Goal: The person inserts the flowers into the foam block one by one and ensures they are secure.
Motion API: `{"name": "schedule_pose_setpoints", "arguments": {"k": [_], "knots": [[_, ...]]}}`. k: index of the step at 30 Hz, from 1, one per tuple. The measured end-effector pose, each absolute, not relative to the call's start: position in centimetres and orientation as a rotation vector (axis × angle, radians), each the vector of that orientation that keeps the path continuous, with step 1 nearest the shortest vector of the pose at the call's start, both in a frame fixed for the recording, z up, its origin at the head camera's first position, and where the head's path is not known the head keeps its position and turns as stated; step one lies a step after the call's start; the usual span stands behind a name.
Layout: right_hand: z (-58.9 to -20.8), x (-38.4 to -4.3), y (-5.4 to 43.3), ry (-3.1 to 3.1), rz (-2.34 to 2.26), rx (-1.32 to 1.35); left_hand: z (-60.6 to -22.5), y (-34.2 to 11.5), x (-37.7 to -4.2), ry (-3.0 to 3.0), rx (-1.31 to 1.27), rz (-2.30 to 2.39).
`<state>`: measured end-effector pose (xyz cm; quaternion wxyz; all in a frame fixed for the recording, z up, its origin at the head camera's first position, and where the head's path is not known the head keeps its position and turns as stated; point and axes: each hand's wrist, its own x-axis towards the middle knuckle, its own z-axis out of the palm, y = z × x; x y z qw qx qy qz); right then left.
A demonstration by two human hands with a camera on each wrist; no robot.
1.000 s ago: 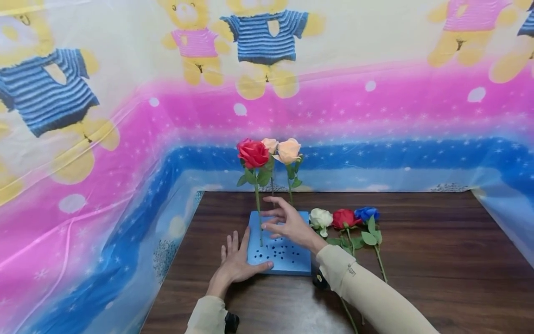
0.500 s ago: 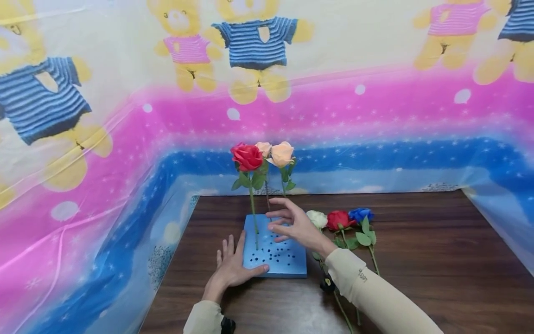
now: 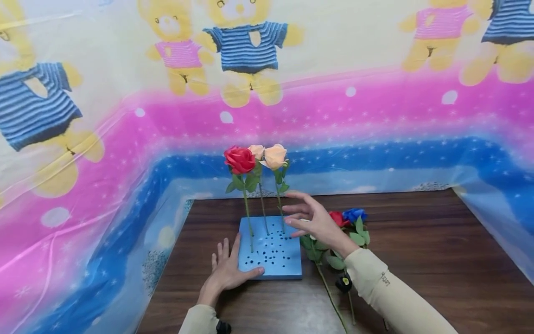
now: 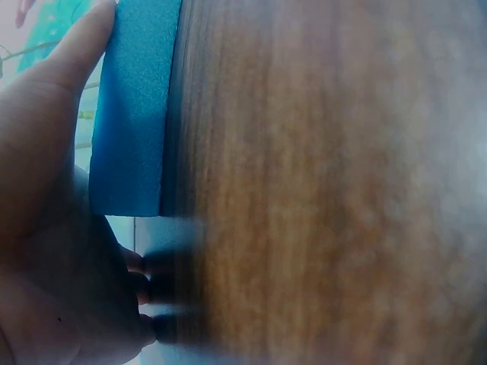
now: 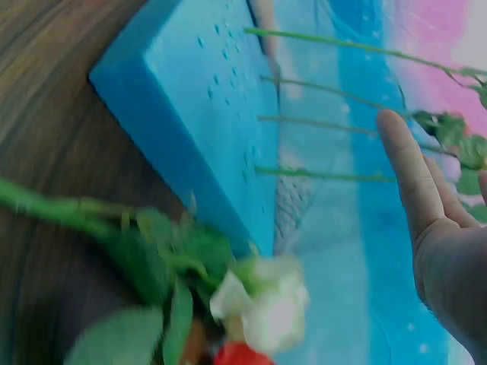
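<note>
My left hand (image 3: 227, 271) rests against the left side of a blue foam board (image 3: 279, 272), fingers spread and thumb lying at its front left corner. Several stems stand in the board's holes: a red rose (image 3: 239, 159) at the left, a peach rose (image 3: 275, 156) at the right and a paler rose (image 3: 256, 151) behind. My right hand (image 3: 319, 225) holds nothing; its fingers are loosely bent in the air beside the board's right edge. Under it lies a white rose (image 5: 278, 308), mostly hidden by this hand in the head view.
To the right on the dark wood table (image 3: 438, 260) lie a second red rose (image 3: 339, 219) and a blue rose (image 3: 354, 214), stems toward me. A cloth printed with bears (image 3: 249, 48) hangs behind and along the left side.
My right hand has moved right, away from the standing red rose's stem, to over the lying roses. My left hand stays at the board. The head view has shifted slightly.
</note>
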<state>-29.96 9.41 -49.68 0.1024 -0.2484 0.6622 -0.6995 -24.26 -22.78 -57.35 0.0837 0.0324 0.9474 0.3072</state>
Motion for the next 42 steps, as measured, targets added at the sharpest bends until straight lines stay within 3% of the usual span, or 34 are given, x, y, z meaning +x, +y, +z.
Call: {"name": "schedule_pose_setpoints", "arguments": {"k": [8,27,42], "knots": [[-49.8,-29.0,13.4,2.009,-2.087,-0.653,-57.5,-24.0,-23.0,2.805,0.067,0.896],[-51.8,-26.9,25.9,2.175,-2.162,-0.432,-57.5,-23.2,-23.6,2.789,0.085,0.889],[-53.0,-25.2,29.7,2.276,-2.081,-0.238,-58.5,-22.6,-24.8,2.854,0.18,0.957]]}}
